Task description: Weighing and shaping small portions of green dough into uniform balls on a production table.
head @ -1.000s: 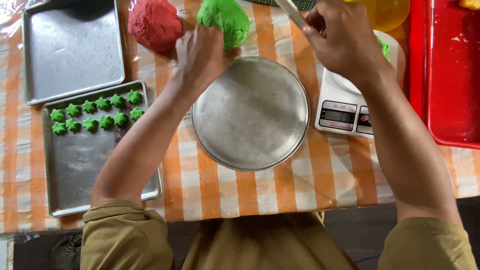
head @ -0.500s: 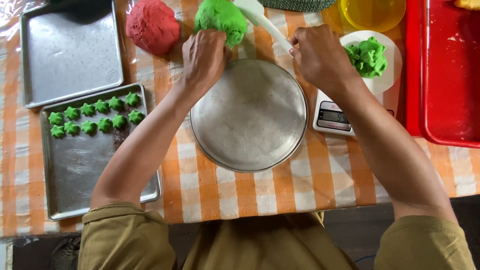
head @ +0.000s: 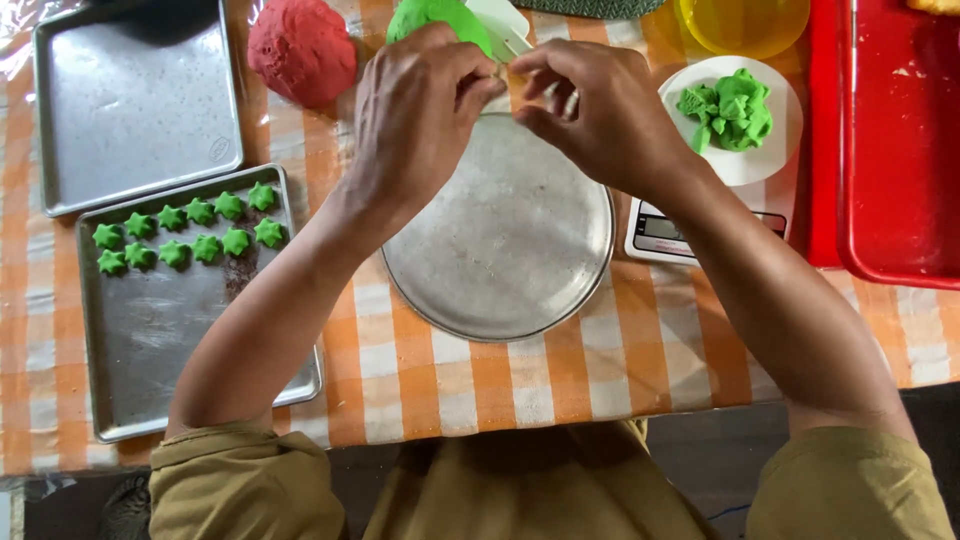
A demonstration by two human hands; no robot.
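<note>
My left hand and my right hand meet fingertip to fingertip over the far rim of a round metal pan. Between them a white plastic scraper sticks up and away. My right fingers pinch its near end, and my curled left fingers close on it from the other side. What lies under the fingertips is hidden. A green dough ball sits just behind my left hand, with a red dough ball to its left.
At left, a baking tray holds several small green star-shaped pieces; a second tray lies behind it. At right, a white plate of green dough bits rests on a kitchen scale. Beyond are a yellow bowl and a red tray.
Both hands have come together over the pan's far rim. My right hand has moved left off the plate on the scale, uncovering the green bits, and the scraper now stands between the hands.
</note>
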